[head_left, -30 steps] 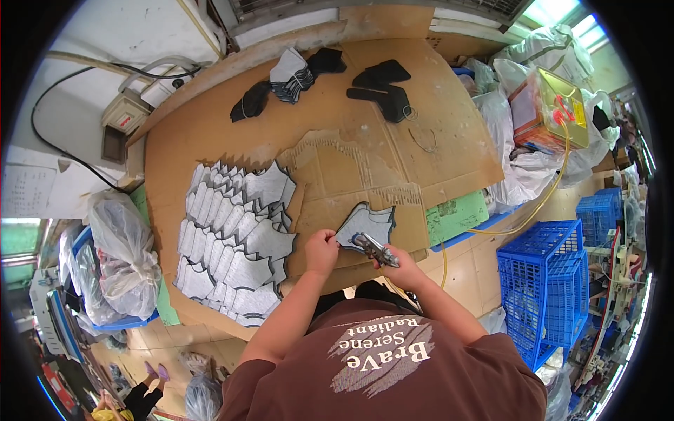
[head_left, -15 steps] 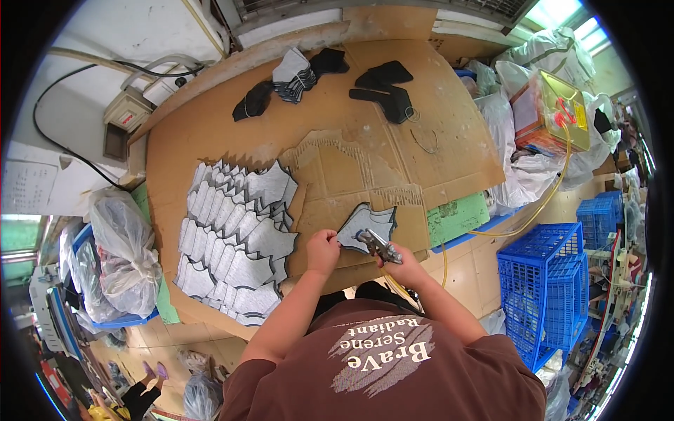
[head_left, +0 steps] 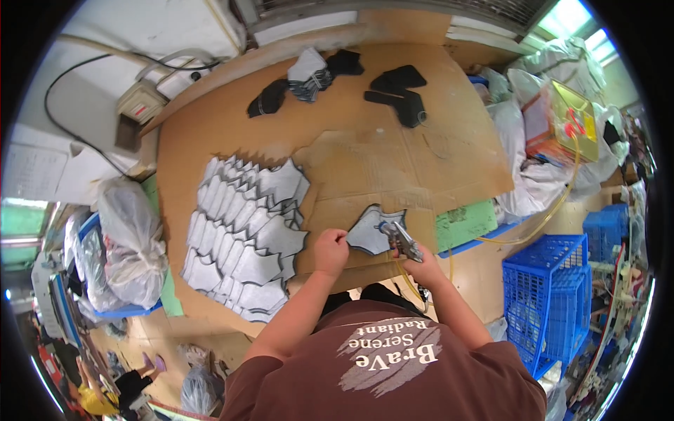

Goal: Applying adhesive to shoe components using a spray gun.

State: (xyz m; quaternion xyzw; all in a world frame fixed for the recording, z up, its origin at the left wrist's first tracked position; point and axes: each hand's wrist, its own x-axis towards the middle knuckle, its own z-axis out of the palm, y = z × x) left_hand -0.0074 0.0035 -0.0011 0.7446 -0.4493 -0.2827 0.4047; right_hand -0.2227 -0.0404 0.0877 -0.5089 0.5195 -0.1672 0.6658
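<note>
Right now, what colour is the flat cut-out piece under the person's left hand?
The flat shaped piece is grey with a dark edge, held by the left hand; the head view shows it.

Likely a small workshop: cardboard-covered workbench [head_left: 393, 133]; rows of cut grey pieces [head_left: 242, 231]; blue crates [head_left: 544, 295].

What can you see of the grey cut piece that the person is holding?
The grey cut piece is a flat, thin sheet with dark edges and a pointed, notched outline. It lies on the brown cardboard. The left hand pins its near-left edge. The right hand points a metal spray gun at its right side.
</note>
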